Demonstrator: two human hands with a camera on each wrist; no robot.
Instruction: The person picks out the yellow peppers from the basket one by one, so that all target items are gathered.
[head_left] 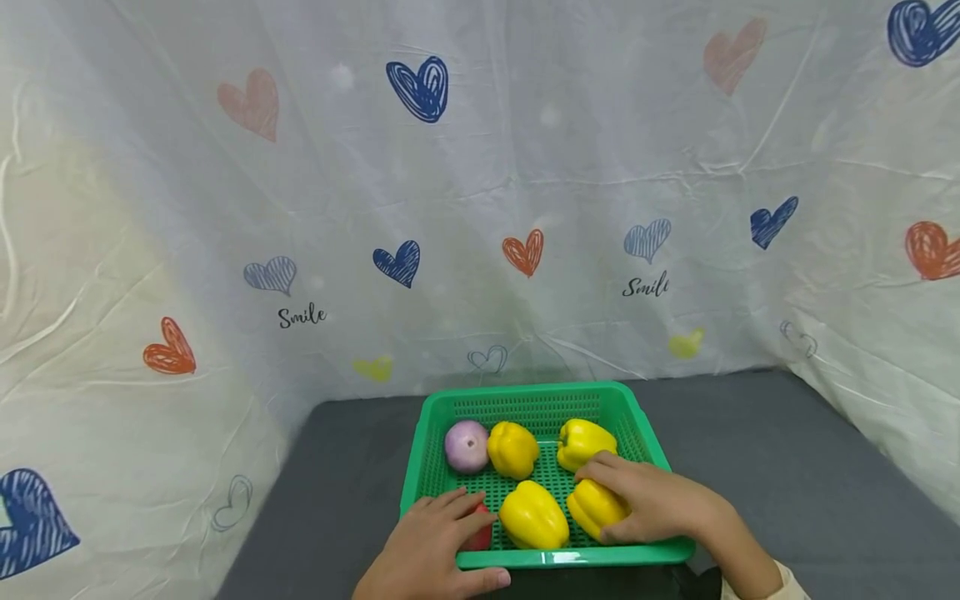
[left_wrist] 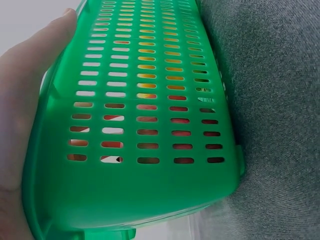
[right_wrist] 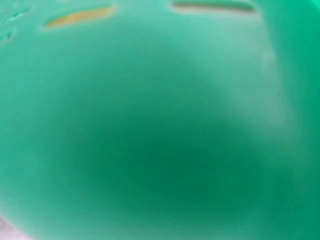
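Note:
A green plastic basket with slotted walls stands on the dark tabletop. Inside its near left corner my left hand lies over a red item, which it mostly covers, with the fingers spread and the thumb by the front rim. My right hand grips a yellow bell pepper near the front right, fingers over the top and thumb at the near side. Another yellow bell pepper sits between the hands. In the right wrist view the green basket wall fills almost everything, blurred.
Toward the back of the basket are a purple onion and two more yellow bell peppers, one beside the onion and one at the right. Grey cloth covers the table. A white curtain printed with hearts hangs behind.

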